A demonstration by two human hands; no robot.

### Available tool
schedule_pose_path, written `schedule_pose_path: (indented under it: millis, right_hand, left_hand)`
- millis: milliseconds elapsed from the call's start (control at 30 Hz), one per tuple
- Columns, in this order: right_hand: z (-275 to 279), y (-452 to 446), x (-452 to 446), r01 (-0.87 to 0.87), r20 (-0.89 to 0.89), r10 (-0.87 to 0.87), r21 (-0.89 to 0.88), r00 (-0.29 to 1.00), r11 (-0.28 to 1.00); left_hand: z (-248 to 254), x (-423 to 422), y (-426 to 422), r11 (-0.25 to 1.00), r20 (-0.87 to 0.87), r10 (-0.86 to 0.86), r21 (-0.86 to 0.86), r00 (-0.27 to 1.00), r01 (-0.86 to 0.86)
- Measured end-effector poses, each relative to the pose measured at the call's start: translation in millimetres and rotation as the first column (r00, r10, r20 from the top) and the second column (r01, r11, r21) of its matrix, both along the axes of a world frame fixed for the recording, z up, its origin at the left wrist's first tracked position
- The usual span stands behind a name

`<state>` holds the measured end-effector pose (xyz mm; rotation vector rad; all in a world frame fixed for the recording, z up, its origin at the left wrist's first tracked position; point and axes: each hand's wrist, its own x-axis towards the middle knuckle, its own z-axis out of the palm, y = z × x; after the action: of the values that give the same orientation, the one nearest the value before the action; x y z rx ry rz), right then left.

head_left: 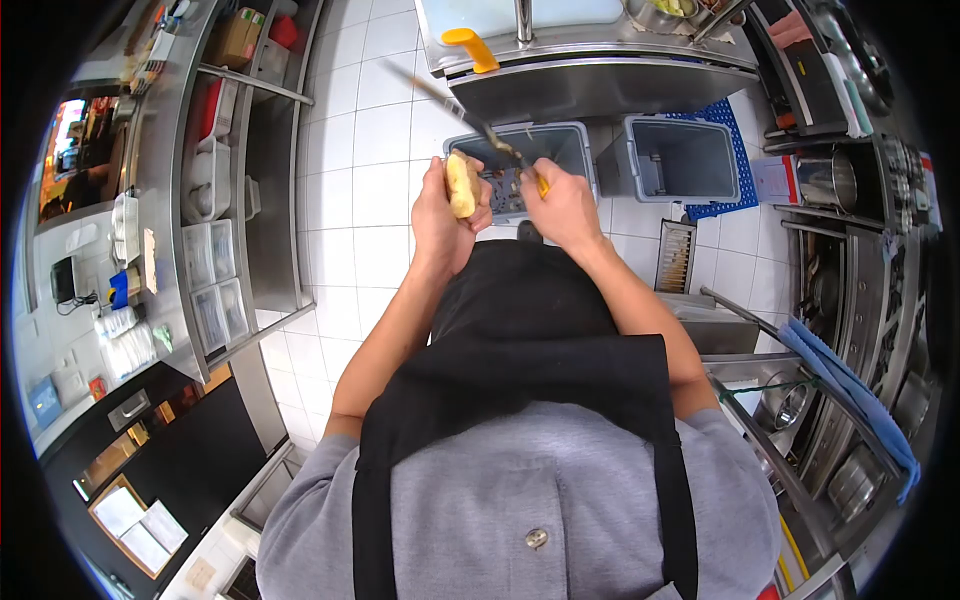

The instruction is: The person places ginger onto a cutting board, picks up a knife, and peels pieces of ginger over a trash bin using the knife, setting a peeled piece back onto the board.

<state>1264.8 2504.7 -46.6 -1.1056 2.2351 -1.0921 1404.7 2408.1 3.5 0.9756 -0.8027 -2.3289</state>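
My left hand is closed around a pale yellow, knobby piece of ginger, mostly peeled, its upper face exposed. To its right, my right hand grips a knife by its yellow handle. The blade points up and to the left, smeared by motion, and passes just above the ginger; I cannot tell whether they touch. Both hands are held over the near side of a grey bin, which has dark scraps inside.
A second grey bin stands to the right on a blue mat. Ahead is a steel sink counter with a yellow handle at its edge. Steel shelving lines the left; a blue towel hangs over a rail at right.
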Motion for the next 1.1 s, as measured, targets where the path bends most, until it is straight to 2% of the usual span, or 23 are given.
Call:
schedule_pose_path:
  millis: [33, 100, 133, 167, 233, 367, 467, 533, 633, 833, 933, 1067, 1100]
  right_hand:
    - [8.7, 1.1, 5.2, -0.002, 0.000, 0.002, -0.001, 1.000, 1.000]
    - [22.5, 3.0, 16.0, -0.114, -0.113, 0.102, -0.111, 0.988, 0.987]
    - [24.3, 4.5, 20.2, -0.163, -0.209, 0.128, -0.159, 0.969, 0.974]
    - [28.8, 5.0, 23.3, -0.162, -0.209, 0.127, -0.159, 0.970, 0.974]
    - [39.5, 4.2, 27.0, -0.244, -0.333, 0.156, -0.240, 0.930, 0.940]
    - [31.2, 1.4, 27.5, -0.278, -0.384, 0.172, -0.239, 0.907, 0.930]
    - [30.3, 0.4, 28.2, -0.285, -0.393, 0.171, -0.253, 0.903, 0.924]
    - [30.7, 0.7, 28.5, -0.294, -0.398, 0.176, -0.260, 0.901, 0.920]
    - [29.7, -0.3, 28.9, -0.309, -0.409, 0.182, -0.268, 0.894, 0.912]
    - [28.0, -1.9, 29.3, -0.318, -0.428, 0.186, -0.260, 0.884, 0.912]
    - [26.4, -2.7, 28.5, -0.315, -0.435, 0.179, -0.265, 0.883, 0.911]
    - [20.1, -0.8, 26.1, -0.298, -0.411, 0.176, -0.257, 0.895, 0.919]
    - [20.0, 0.0, 23.6, -0.299, -0.410, 0.177, -0.257, 0.895, 0.919]
  left_hand:
    - [-7.6, -1.2, -1.9, 1.000, 0.000, 0.002, -0.001, 1.000, -0.002]
    - [-21.4, -3.8, -5.6, 0.998, -0.030, 0.061, 0.016, 0.998, -0.061]
    - [-19.8, -10.5, -2.0, 0.987, 0.025, 0.151, 0.045, 0.988, -0.152]
    - [-25.3, -17.1, 0.9, 0.969, -0.054, 0.245, 0.036, 0.968, -0.243]
    - [-31.4, -9.9, -6.7, 0.994, -0.050, 0.071, -0.078, 0.996, -0.075]
    - [-39.3, -11.3, -11.7, 0.996, 0.039, 0.080, -0.052, 0.996, -0.077]
    - [-32.5, -11.1, -9.1, 0.994, -0.002, 0.100, -0.032, 0.995, -0.100]
    - [-29.5, -11.5, -8.1, 0.988, 0.113, 0.132, -0.097, 0.985, -0.122]
    - [-27.4, -12.0, -5.3, 0.975, 0.141, 0.184, -0.151, 0.973, -0.163]
    - [-27.5, -10.0, -1.1, 0.965, 0.108, 0.223, -0.165, 0.969, -0.204]
    - [-27.0, -6.6, -1.4, 0.962, 0.084, 0.190, -0.214, 0.978, -0.169]
    - [-31.8, -7.8, -0.7, 0.967, 0.101, 0.189, -0.191, 0.977, -0.168]
    - [-35.1, -8.5, 1.8, 0.955, 0.051, 0.225, -0.208, 0.973, -0.210]
